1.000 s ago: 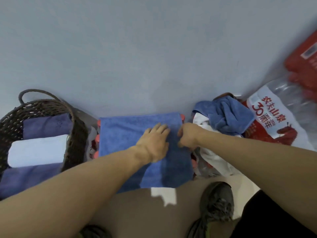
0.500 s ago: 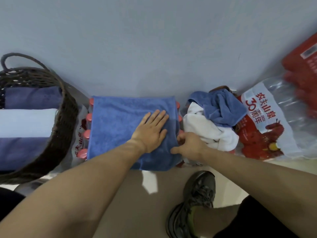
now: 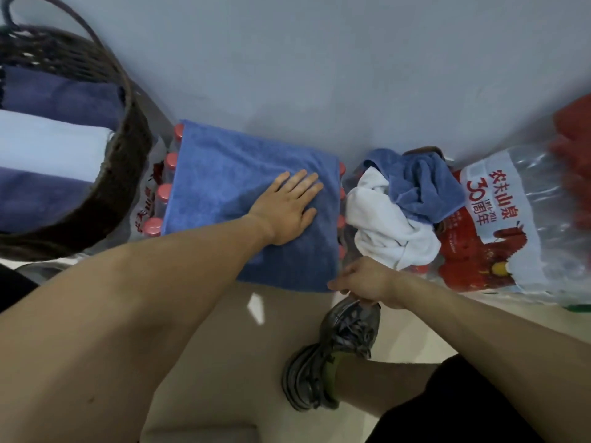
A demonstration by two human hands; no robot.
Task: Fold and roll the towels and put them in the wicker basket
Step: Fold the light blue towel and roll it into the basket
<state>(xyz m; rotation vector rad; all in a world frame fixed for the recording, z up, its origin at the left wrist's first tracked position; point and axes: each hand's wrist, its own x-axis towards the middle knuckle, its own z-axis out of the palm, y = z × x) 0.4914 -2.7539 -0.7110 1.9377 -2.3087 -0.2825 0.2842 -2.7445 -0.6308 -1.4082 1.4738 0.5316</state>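
1. We see the wicker basket [image 3: 128, 174] at the far left, already holding three rolled towels side by side: dark blue, white, dark blue.
2. The blue towel [image 3: 224, 174] lies spread flat on a shrink-wrapped pack of red-capped bottles [image 3: 160, 193] against the wall, just right of the basket. Its long axis seems to run from the wall toward us, though the wide lens makes this hard to judge.
3. Right of it, a loose heap of one blue and one white towel [image 3: 399, 203] waits on a second bottle pack [image 3: 499, 225].
4. Our left hand [image 3: 287, 209] rests palm-down on the towel's right half, fingers straight and slightly spread, pinning the cloth.
5. Our right hand [image 3: 361, 281] sits at the towel's near right corner, fingers curled and apparently pinching the edge; the pinch itself is partly hidden.
6. We judge the coming fold turns on that corner: the towel stretches away leftward and wallward from the right hand, so it would carry the corner across while the left hand anchors.
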